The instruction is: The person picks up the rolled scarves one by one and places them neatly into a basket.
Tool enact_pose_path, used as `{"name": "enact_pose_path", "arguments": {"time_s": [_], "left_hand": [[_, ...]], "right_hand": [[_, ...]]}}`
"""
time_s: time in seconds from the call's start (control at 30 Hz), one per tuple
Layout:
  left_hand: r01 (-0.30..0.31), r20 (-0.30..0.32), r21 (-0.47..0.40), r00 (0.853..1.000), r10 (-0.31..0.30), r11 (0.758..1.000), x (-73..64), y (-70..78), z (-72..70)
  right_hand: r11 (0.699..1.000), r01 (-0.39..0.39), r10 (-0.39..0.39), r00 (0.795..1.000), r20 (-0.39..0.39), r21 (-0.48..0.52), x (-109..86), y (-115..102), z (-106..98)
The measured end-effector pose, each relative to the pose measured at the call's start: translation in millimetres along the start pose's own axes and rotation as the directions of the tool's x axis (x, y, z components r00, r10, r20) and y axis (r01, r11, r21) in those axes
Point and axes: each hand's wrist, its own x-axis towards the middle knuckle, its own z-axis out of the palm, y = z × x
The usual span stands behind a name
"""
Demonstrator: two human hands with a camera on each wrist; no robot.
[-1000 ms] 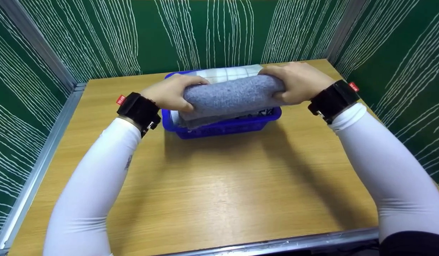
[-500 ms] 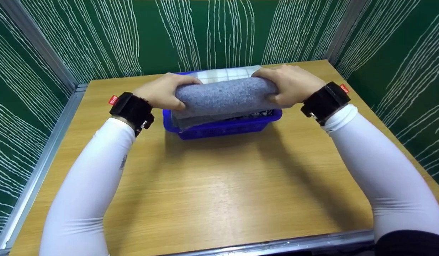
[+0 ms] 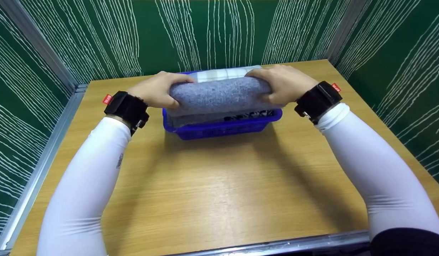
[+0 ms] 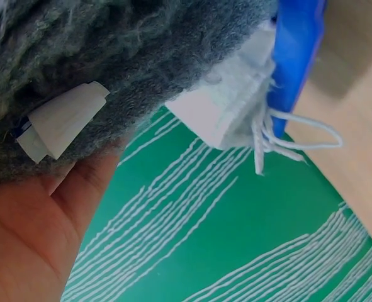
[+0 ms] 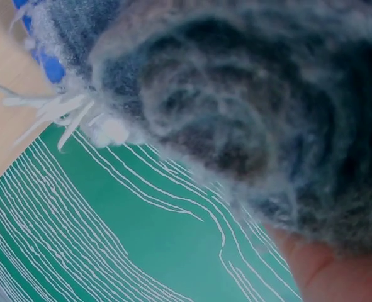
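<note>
Both hands hold a rolled grey fuzzy cloth (image 3: 219, 96) lengthwise over a blue plastic basket (image 3: 223, 133). My left hand (image 3: 159, 89) grips its left end, and my right hand (image 3: 285, 83) grips the right end, thumbs on the near side. The left wrist view shows a white label (image 4: 66, 119) on the grey fabric. Coiled layers at the roll's end (image 5: 217, 107) face the right wrist camera. Behind the roll, a white checked cloth (image 3: 223, 74) lies in the basket, and its white fringe (image 4: 277, 141) hangs out. A black-and-white patterned item (image 3: 253, 115) shows beneath the roll, largely hidden.
The basket stands at the back of a wooden table (image 3: 219, 192). Green panels with white wavy lines (image 3: 226, 35) rise behind and at both sides. A metal rail (image 3: 276, 245) runs along the front edge.
Both hands and the grey roll have shifted a little to the left. More of the black-and-white item shows under the roll. The basket stays in place.
</note>
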Motion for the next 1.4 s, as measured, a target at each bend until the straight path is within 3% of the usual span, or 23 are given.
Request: {"name": "enact_pose_path", "arguments": {"time_s": [0.17,0.37,0.6,0.9,1.07,1.4], "left_hand": [[0.0,-0.044,0.094,0.999,0.004,0.996,-0.2,-2.7,3.9],[-0.042,-0.107,0.229,0.992,0.068,0.972,1.4,-7.3,15.5],[-0.05,-0.117,0.327,0.989,0.093,0.944,2.1,-11.0,29.4],[-0.028,-0.123,0.327,0.99,0.071,0.945,2.9,-21.3,45.0],[-0.049,-0.143,0.335,0.984,0.102,0.941,4.8,-26.9,54.5],[-0.066,-0.185,0.361,0.973,0.141,0.93,9.5,-31.9,64.8]], "right_hand": [[1.0,0.011,-0.011,1.0,-0.012,-0.018,4.7,1.0,3.7],[0.999,0.009,-0.01,1.0,-0.02,-0.036,7.1,3.0,11.4],[0.999,0.006,-0.007,1.0,-0.03,-0.035,7.8,9.6,21.3],[0.999,0.002,-0.003,1.0,-0.028,-0.035,10.9,17.0,35.0],[1.0,-0.014,0.014,1.0,-0.006,-0.021,10.5,22.2,44.9],[0.999,0.045,-0.045,0.998,-0.048,0.003,7.5,30.5,56.5]]}}
